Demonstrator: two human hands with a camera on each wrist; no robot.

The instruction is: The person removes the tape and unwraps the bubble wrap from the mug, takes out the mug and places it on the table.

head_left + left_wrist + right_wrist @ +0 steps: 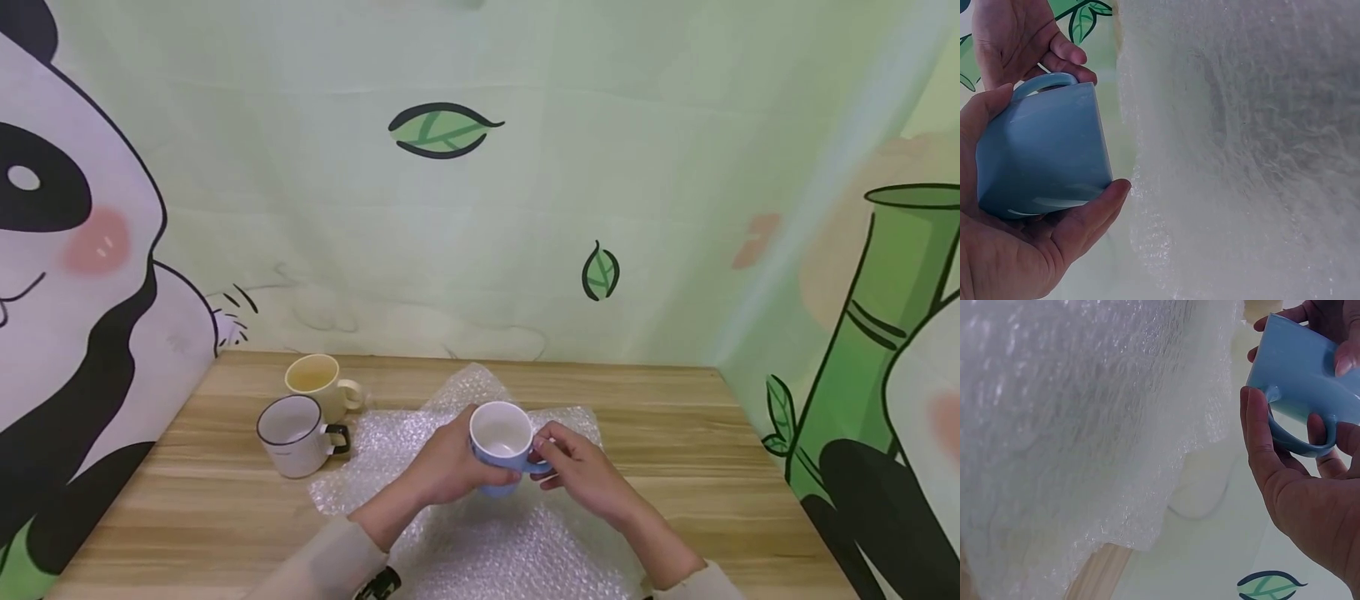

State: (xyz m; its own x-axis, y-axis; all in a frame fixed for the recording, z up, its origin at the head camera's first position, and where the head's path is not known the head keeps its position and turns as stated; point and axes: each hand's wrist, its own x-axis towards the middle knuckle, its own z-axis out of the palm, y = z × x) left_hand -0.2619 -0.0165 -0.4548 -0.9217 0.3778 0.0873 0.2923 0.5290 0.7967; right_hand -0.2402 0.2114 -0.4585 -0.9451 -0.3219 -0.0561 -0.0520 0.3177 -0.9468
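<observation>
A blue mug (495,454) with a white inside is held upright above bubble wrap (510,550), its handle toward the right. My left hand (450,454) grips the mug's body from the left, thumb across the front. In the left wrist view the blue mug (1044,147) rests between the left hand's (1016,256) thumb and fingers. My right hand (581,467) is at the handle with bent fingers. One finger passes through the handle (1304,445) in the right wrist view, where the right hand (1304,500) curls about it.
On the left of the wooden table (675,442) stand a white mug (292,446) with a black rim and handle, and a yellow mug (315,379) just behind it. A printed cloth backdrop (525,208) rises behind the table.
</observation>
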